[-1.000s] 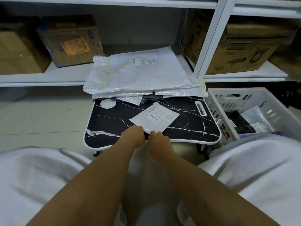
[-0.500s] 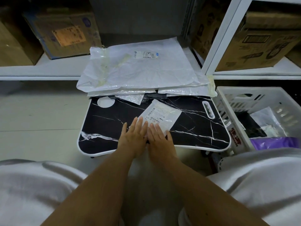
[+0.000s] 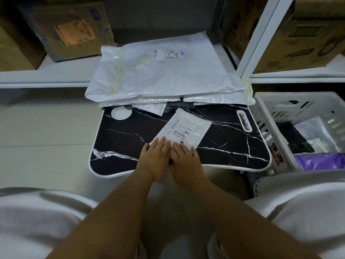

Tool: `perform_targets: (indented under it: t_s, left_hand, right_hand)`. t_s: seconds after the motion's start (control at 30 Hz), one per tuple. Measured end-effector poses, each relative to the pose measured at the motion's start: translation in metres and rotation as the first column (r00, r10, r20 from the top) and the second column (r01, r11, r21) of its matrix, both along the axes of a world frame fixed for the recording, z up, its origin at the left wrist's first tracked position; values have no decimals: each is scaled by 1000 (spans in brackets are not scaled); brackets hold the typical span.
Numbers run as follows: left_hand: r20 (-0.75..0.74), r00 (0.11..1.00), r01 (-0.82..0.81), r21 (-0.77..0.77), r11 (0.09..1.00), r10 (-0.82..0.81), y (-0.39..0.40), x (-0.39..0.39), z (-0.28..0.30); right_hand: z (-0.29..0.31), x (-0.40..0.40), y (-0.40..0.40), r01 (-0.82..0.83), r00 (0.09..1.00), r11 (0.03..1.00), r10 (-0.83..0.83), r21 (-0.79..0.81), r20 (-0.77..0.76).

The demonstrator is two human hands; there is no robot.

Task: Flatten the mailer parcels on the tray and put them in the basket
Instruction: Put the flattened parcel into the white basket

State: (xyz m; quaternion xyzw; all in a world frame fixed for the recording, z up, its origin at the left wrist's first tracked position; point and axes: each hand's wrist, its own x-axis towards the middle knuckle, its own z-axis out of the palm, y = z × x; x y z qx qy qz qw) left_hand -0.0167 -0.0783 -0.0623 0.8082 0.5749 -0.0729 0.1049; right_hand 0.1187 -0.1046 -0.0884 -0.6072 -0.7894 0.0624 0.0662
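Both hands are flat on the small mailer (image 3: 183, 128), fingers straight and together, pressing its near edge down. The left hand (image 3: 155, 158) and right hand (image 3: 185, 161) sit side by side, touching, palms down with nothing gripped. The mailer lies tilted on the tray (image 3: 233, 144), a black marble-look one with a white rim, roughly in the middle, label side up with barcodes showing. At the far edge of the tray there's a pile (image 3: 164, 79) of bigger white mailers, the top one crinkled, with a small label near its far edge, and the pile hangs over onto the low shelf (image 3: 46, 75) behind. A bit of bubble wrap and something dark peek out from under the pile. The basket (image 3: 270, 103) is just right of the tray, white plastic with slotted walls, and already has a few things in it: something black, a clear bag, something purple at the near end. Cardboard boxes (image 3: 69, 30) sit on the shelf, left and right. The person's knees in white fabric fill the bottom corners.
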Motion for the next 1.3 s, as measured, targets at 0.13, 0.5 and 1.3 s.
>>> perform_targets:
  t_s: [0.13, 0.5, 1.3]
  left_hand:
    - [127, 992, -34, 54, 998, 27, 23, 12, 11]
    - [-49, 987, 153, 30, 988, -151, 47, 14, -7]
    - [-192, 920, 359, 61, 931, -342, 121, 43, -27]
  right_hand:
    - [21, -6, 29, -13, 986, 1000, 10, -13, -168]
    - [8, 17, 45, 71, 996, 981, -61, -179, 58]
    - [14, 40, 106, 238, 971, 924, -222, -300, 85]
